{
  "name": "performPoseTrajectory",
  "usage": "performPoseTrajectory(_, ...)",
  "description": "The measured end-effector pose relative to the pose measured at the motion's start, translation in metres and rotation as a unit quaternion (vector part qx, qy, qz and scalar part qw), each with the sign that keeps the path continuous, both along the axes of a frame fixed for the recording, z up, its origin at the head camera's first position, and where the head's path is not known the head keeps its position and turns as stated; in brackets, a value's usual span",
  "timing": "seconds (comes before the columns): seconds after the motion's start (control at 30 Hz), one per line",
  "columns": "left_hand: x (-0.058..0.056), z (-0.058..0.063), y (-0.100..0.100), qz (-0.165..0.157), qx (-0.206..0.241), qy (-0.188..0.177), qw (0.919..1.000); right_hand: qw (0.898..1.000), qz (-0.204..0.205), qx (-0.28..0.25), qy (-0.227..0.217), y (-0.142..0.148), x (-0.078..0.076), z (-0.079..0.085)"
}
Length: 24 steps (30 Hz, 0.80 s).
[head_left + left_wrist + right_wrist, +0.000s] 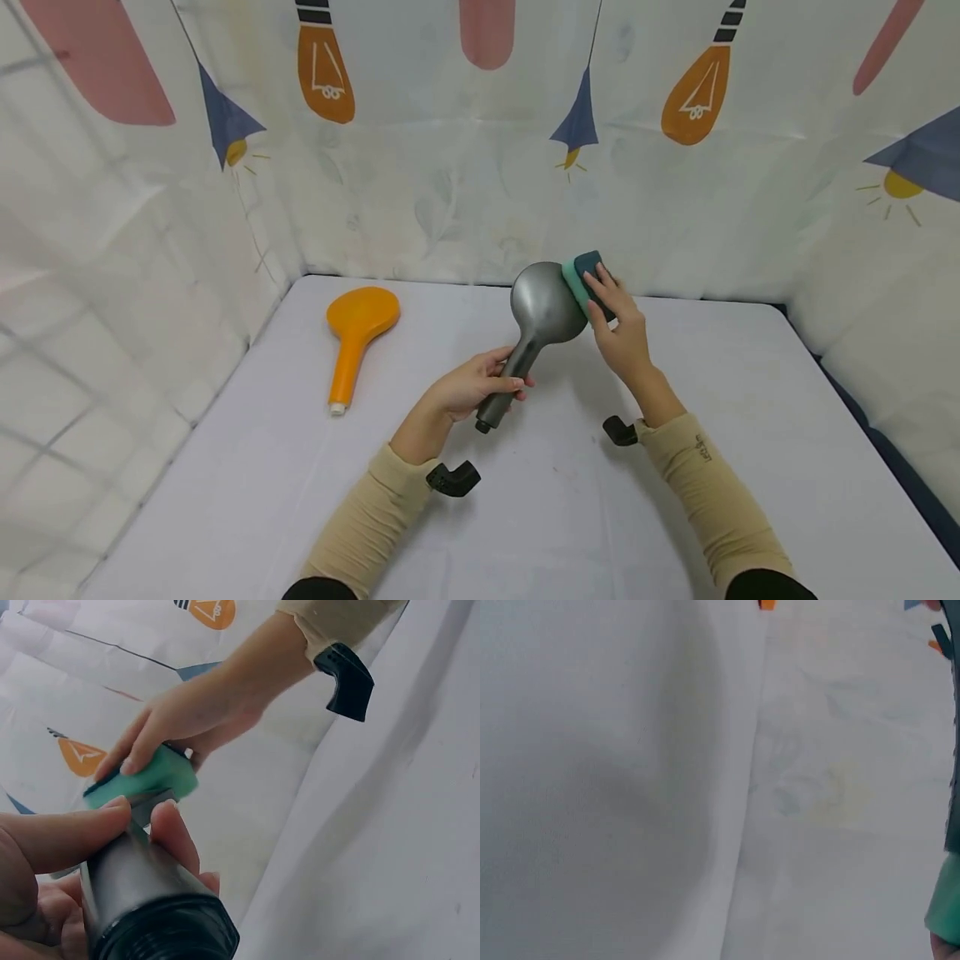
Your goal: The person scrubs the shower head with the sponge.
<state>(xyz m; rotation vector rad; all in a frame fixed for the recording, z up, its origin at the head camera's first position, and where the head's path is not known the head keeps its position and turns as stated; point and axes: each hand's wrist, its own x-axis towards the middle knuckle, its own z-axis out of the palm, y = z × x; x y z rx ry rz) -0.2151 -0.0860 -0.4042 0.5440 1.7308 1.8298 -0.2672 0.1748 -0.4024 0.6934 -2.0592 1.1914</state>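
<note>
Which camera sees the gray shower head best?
The head view: it shows the gray shower head's round part and handle together. The left wrist view shows mainly the handle, close up; the right wrist view, no part I'm sure of.

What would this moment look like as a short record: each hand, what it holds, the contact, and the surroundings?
left hand: left hand grips the gray shower head by its handle
right hand: right hand holds a green sponge
contact: sponge at the right edge of the gray head, apparently touching it
gray shower head pose: tilted, round end up and away from the person
untouched item: orange shower head, lying to the left
surface: white-covered table
backdrop: pale sheet with lamp prints
</note>
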Motion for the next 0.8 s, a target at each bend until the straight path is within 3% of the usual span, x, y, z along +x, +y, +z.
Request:
performPoseTrajectory(0.1, 0.000, 0.001, 0.001, 0.007, -0.018, 0.017, 0.9997, 0.998, -0.016, 0.051, 0.036, -0.014, 0.006, 0.007)
performPoseTrajectory(0.2, 0.000, 0.001, 0.003, 0.017, -0.037, 0.026, 0.9988, 0.987, -0.001, 0.125, 0.097, -0.030, 0.014, 0.012)
performPoseTrajectory(0.3, 0.001, -0.001, 0.006, 0.023, -0.051, 0.036, 0.9977, 0.963, 0.018, 0.216, 0.160, -0.046, 0.022, 0.016)
performPoseTrajectory(0.4, 0.001, -0.003, 0.008, 0.026, -0.054, 0.048, 0.9970, 0.936, 0.011, 0.289, 0.199, -0.059, 0.029, 0.022)
performPoseTrajectory(0.5, 0.002, -0.004, 0.010, 0.030, -0.052, 0.055, 0.9967, 0.925, -0.015, 0.321, 0.203, -0.066, 0.030, 0.028)
performPoseTrajectory(0.6, 0.002, -0.004, 0.011, 0.040, -0.064, 0.060, 0.9953, 0.934, -0.034, 0.306, 0.179, -0.066, 0.023, 0.033)
performPoseTrajectory(0.8, 0.002, -0.003, 0.013, 0.055, -0.094, 0.062, 0.9921, 0.977, -0.039, 0.187, 0.091, -0.047, 0.006, 0.032)
